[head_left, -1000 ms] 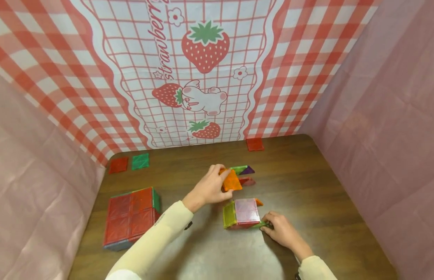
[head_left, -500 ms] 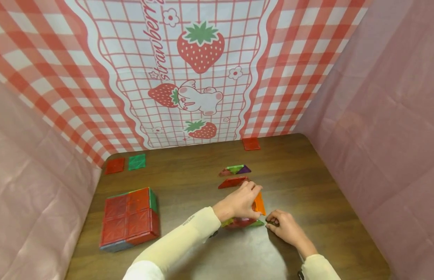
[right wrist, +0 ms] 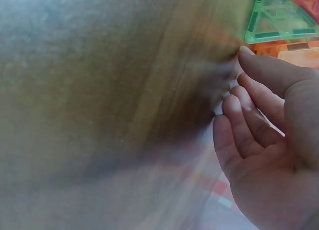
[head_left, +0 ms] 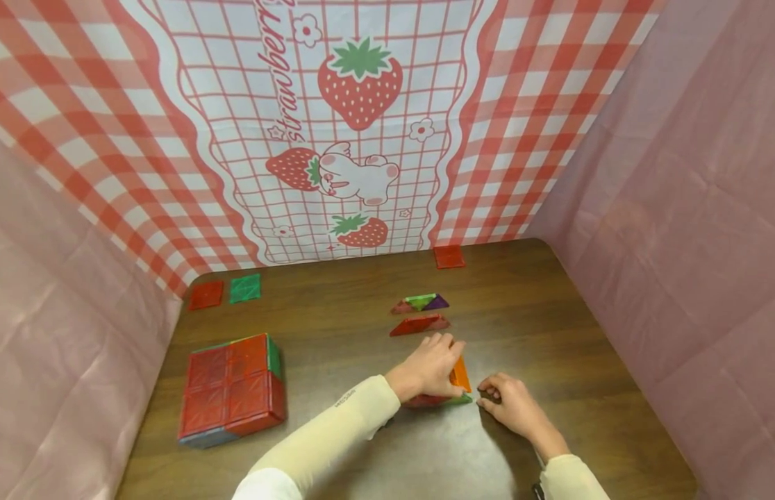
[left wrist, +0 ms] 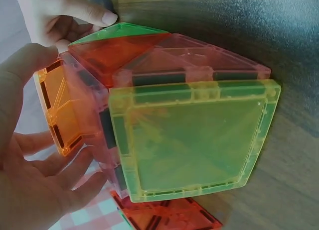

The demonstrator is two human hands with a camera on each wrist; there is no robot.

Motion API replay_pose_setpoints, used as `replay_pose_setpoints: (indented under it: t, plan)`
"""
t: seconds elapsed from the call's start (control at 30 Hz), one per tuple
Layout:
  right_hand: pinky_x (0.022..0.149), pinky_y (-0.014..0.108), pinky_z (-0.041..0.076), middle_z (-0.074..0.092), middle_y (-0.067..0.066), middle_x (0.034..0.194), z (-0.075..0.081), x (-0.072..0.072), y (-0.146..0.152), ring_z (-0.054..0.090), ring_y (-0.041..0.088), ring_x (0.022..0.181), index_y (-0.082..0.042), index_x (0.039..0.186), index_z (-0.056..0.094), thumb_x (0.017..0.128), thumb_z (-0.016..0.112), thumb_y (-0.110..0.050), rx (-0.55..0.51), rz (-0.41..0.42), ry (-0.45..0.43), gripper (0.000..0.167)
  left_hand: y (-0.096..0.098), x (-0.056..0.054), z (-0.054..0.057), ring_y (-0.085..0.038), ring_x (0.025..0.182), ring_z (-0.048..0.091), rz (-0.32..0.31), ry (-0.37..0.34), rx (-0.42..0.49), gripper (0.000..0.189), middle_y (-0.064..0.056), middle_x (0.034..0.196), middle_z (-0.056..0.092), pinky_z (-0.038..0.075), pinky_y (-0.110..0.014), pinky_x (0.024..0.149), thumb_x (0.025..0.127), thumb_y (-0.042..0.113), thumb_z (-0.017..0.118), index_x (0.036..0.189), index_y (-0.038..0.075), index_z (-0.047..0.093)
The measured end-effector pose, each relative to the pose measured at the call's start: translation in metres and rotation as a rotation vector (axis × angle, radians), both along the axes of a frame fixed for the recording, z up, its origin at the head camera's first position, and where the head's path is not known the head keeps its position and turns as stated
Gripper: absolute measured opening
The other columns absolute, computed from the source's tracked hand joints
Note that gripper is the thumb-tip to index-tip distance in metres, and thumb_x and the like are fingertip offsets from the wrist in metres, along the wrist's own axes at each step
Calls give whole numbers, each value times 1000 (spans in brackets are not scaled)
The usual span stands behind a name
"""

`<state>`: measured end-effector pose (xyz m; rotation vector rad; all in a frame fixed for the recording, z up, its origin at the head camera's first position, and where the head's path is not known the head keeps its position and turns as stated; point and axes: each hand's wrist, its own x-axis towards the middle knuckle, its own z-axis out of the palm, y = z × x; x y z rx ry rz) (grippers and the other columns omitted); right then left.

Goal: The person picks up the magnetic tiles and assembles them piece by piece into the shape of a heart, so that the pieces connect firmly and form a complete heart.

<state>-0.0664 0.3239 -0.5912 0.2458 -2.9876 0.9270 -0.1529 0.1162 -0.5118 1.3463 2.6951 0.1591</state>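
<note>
In the head view my left hand (head_left: 428,368) covers most of a small structure of translucent magnetic tiles. Its thumb and fingers grip an orange magnetic tile (left wrist: 62,105) at the structure's right side. In the left wrist view a yellow square tile (left wrist: 194,140) forms the opposite side. Along the near side run a red triangle tile (left wrist: 114,56) and a green triangle tile (right wrist: 281,18). My right hand (head_left: 512,403) is just right of the structure, fingers loosely bent, with nothing visible between them. Its fingertips look close to the green corner; whether they touch is unclear.
A larger red tile box (head_left: 231,389) stands at left. Two low strips of tiles, a red strip (head_left: 419,324) and a multicoloured strip (head_left: 419,303), stand behind my left hand. Loose red (head_left: 206,295) and green (head_left: 245,288) tiles lie at the table's back left, another red tile (head_left: 448,257) at the back.
My left hand has carried the orange tile right and toward me, from behind the structure to its right side. My right hand has come slightly away from the green corner.
</note>
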Motion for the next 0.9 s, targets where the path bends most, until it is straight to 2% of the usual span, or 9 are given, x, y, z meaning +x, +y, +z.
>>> replay_pose_setpoints:
  t: [0.07,0.17,0.23,0.3,0.4,0.57,0.7,0.9]
  plan:
    - [76,29,55,66,1,96,4,0,2,61,11,85,-4,113,71,79,86,-13,-4,23,-38,38,0,0,-1,-19,108,56,-1,-12,1,81,-4,119,58,48,-31,99,79,58,78,140,11,52]
    - [93,48,54,65,14,121,13,0,5,63,29,109,1,140,56,76,89,-27,-40,73,-108,78,1,-1,-2,-19,114,56,-9,-31,20,85,-6,126,59,46,-30,105,80,57,79,144,9,50]
    - [102,62,46,54,23,141,18,-3,4,55,42,126,0,151,42,73,91,-36,-76,95,-151,98,0,-2,-2,-19,117,56,-13,-45,43,87,-7,129,59,45,-28,107,79,54,81,145,7,49]
    - [107,69,38,43,26,153,20,-7,2,44,48,137,-2,156,34,73,90,-42,-110,106,-175,108,0,-3,-2,-18,119,55,-13,-68,66,88,-7,132,58,44,-25,108,79,51,83,146,6,47]
    - [108,69,36,40,25,157,18,-16,-3,41,49,141,-5,157,35,76,87,-47,-130,125,-165,105,-2,-3,-2,-19,124,53,-7,-114,91,89,-8,136,56,45,-24,108,81,48,82,149,6,43]
    - [105,66,42,48,22,152,14,-27,-5,50,46,134,-8,154,42,74,89,-46,-165,147,-108,100,-5,-4,-5,-21,131,51,11,-177,127,95,-10,143,54,43,-26,111,83,47,82,155,7,35]
    - [103,65,44,53,20,148,13,-34,-2,54,43,129,-8,152,44,71,91,-44,-158,177,-70,100,-8,-4,-6,-23,137,49,20,-200,157,101,-11,147,52,41,-29,114,82,47,82,158,7,30]
    - [95,50,55,62,13,134,9,-41,-1,63,33,116,-5,141,54,72,91,-29,-194,209,-42,82,-19,-4,-6,-27,141,46,34,-210,131,115,-13,152,47,40,-34,117,79,58,81,161,6,21]
